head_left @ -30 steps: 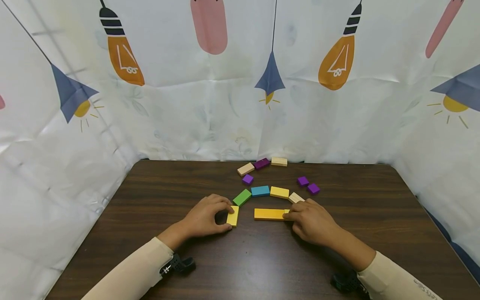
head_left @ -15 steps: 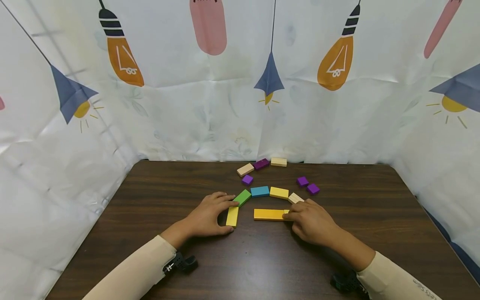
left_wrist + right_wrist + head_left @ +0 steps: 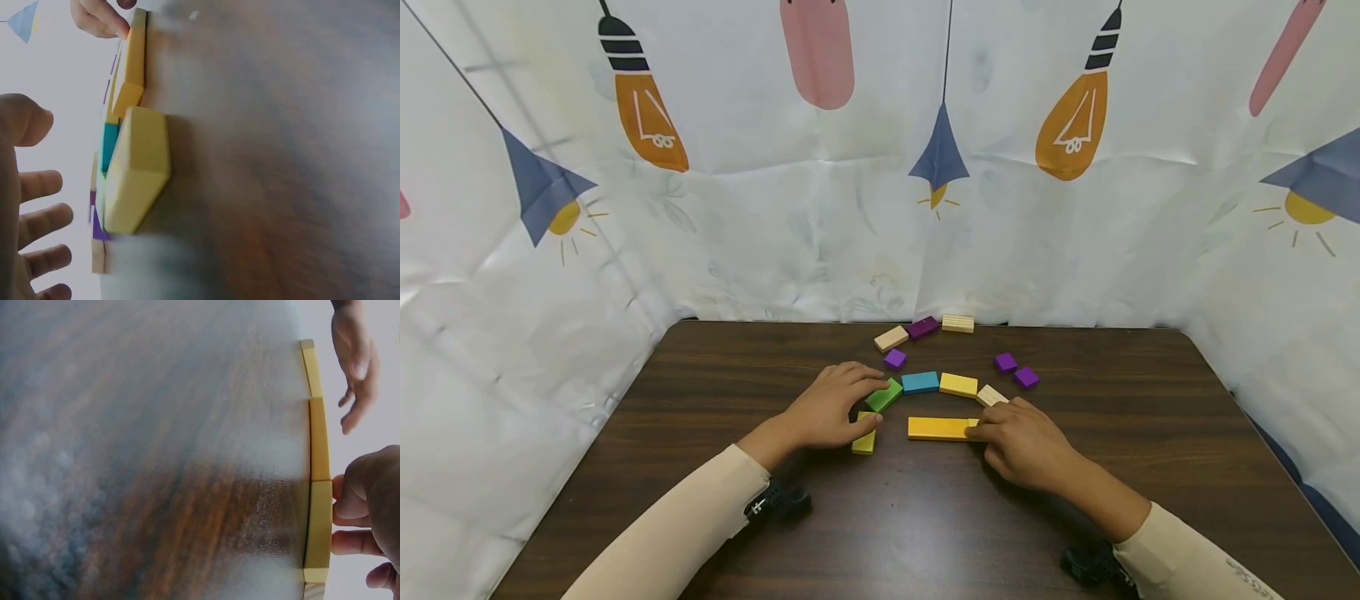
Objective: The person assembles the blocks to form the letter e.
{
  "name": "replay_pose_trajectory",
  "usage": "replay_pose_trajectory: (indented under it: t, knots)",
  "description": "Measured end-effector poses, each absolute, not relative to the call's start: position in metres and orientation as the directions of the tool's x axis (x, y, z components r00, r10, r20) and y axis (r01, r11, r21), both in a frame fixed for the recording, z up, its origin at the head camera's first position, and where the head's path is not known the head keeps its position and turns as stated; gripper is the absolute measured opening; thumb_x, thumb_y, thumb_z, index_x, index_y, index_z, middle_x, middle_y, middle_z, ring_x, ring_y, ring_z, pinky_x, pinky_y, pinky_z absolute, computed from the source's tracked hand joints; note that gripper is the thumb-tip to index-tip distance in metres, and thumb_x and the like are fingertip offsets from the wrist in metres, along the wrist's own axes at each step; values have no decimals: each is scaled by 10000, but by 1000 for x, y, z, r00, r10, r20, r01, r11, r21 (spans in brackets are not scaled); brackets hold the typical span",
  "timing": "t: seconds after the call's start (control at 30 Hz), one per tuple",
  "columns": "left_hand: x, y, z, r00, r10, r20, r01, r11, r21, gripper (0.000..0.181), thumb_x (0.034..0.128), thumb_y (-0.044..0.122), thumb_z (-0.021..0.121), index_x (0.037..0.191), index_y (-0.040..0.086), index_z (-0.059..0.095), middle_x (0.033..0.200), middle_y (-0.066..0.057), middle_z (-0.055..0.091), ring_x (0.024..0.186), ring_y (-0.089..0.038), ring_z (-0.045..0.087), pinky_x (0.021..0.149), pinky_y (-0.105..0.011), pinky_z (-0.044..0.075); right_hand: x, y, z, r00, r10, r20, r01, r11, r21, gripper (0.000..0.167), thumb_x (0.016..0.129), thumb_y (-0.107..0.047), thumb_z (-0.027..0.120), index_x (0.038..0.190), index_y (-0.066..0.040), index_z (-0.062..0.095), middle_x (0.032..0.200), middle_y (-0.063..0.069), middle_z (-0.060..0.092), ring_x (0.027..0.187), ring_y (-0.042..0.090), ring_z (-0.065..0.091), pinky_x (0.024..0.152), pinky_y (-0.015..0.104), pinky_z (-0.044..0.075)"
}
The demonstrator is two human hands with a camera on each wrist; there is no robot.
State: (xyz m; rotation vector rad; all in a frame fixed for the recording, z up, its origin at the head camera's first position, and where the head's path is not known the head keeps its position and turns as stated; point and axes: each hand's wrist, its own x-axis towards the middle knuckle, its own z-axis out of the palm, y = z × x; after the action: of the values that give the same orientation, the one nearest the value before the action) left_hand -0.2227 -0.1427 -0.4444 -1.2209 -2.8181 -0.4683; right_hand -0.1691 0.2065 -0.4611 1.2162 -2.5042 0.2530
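The left hand [image 3: 831, 408] hovers, fingers spread, over the green block [image 3: 885, 399] and left yellow block [image 3: 863, 445] on the tabletop [image 3: 887, 533]. The right hand [image 3: 1028, 442] touches the right yellow block [image 3: 319, 528]; whether its fingers pinch, I cannot tell. Blocks seem light, stiff, smooth; best taken by their long sides.

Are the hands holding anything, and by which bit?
The left hand holds nothing. The right hand touches a yellow block at its upper edge; whether it's gripping, I can't tell.
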Motion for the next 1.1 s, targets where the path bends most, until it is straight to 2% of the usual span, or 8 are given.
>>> replay_pose_trajectory:
  t: [0.47, 0.73, 1.1]
  knots:
    - [-243, -104, -439, -676, 736, -17, 729, 673, 125, 558, 1019, 542, 515, 1485, 237, 562, 1564, 44, 452, 1430, -267, 343, 1131, -534, 274, -170, 207, -461, -578, -727, 372, -786, 619, -12, 291, 784, -58, 733, 1049, -149, 811, 944, -37, 688, 864, 144, 629, 767, 366, 463]
    - [-246, -100, -441, -676, 735, -49, 728, 677, 105, 587, 1017, 569, 501, 1503, 243, 542, 1575, 51, 441, 1450, -273, 325, 1143, -541, 268, -170, 206, -460, -587, -724, 361, -780, 626, -12, 289, 793, -65, 735, 1057, -153, 812, 952, -38, 689, 868, 144, 629, 770, 371, 464]
    - [-249, -95, -438, -667, 744, -33, 738, 666, 109, 561, 1010, 541, 542, 1473, 227, 570, 1553, 23, 468, 1458, -294, 329, 1144, -553, 263, -170, 206, -460, -585, -725, 363, -781, 624, -11, 296, 788, -60, 738, 1060, -153, 811, 949, -39, 687, 861, 140, 623, 765, 361, 463]
